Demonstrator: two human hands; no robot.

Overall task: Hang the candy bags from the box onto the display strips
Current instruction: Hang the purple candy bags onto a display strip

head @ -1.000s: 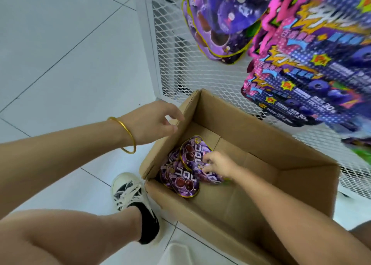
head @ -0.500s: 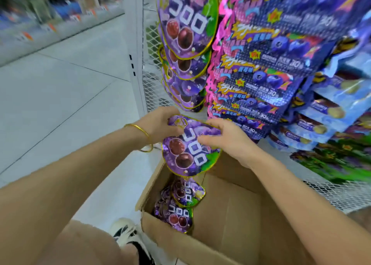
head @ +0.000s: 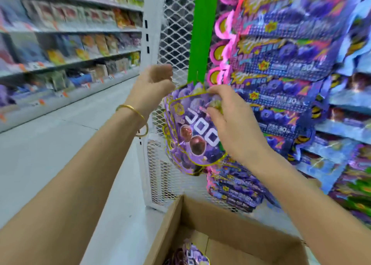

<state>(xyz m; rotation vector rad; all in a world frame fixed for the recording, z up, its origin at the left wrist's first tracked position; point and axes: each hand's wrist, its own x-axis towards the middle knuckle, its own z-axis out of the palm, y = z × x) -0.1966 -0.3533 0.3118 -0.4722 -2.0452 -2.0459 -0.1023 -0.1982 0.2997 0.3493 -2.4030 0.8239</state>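
A purple grape candy bag (head: 195,136) is held up in front of the green display strip (head: 201,31), over other purple bags hanging there. My right hand (head: 230,122) pinches the bag's top edge. Just left of the top edge, my left hand (head: 153,86), with a gold bangle on its wrist, hovers with curled fingers; blur hides whether it touches the bag. The cardboard box (head: 236,222) stands below on the floor, with purple bags (head: 190,254) lying in its near corner.
A white mesh panel (head: 174,33) with a white post backs the strips. Pink-and-blue blueberry candy bags (head: 285,64) hang densely to the right. Store shelves (head: 66,43) line the far left across a pale tiled aisle.
The bag was lifted from just above the box up to the green strip. My view tilted upward. My left hand shifted from gripping the bag's left top corner to hovering beside its top edge.
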